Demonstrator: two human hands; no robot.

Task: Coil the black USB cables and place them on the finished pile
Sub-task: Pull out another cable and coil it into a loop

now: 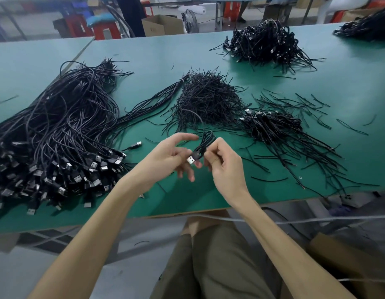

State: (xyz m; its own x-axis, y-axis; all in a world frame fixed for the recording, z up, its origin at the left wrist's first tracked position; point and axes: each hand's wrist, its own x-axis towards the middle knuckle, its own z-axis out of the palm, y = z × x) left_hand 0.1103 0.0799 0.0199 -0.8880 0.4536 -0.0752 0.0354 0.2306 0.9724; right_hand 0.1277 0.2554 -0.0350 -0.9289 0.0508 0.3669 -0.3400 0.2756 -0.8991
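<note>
Landmark: heap of short black tie wires (208, 98), mid green table (144, 50). Just in front of the heap, nearer the person, both hands are up over the table w/ one black USB cable (204, 145) between them. The cable is folded into a small narrow coil, w/ one loose strand arcing up and back toward the heap. Its USB-A plug (191, 159) sticks out at the coil's lower end. R hand (225, 164) pinches the coil at mid-length, thumb and fingertips clamped on the strands. L hand (168, 157) has fingers spread and slack, index stretched toward the coil top, other fingertips by the plug; no clear grip there. Left of the heap is a big pile of uncoiled USB cables (57, 137), plugs massed at its near end. Btw that pile and the heap lies a thin bundle of straight cables (154, 100). Just right of the heap is the finished pile (271, 124) of coiled cables, w/ stray ties scattered around it. Behind the heap, well apart, sits another dark cable mound (267, 39).
</note>
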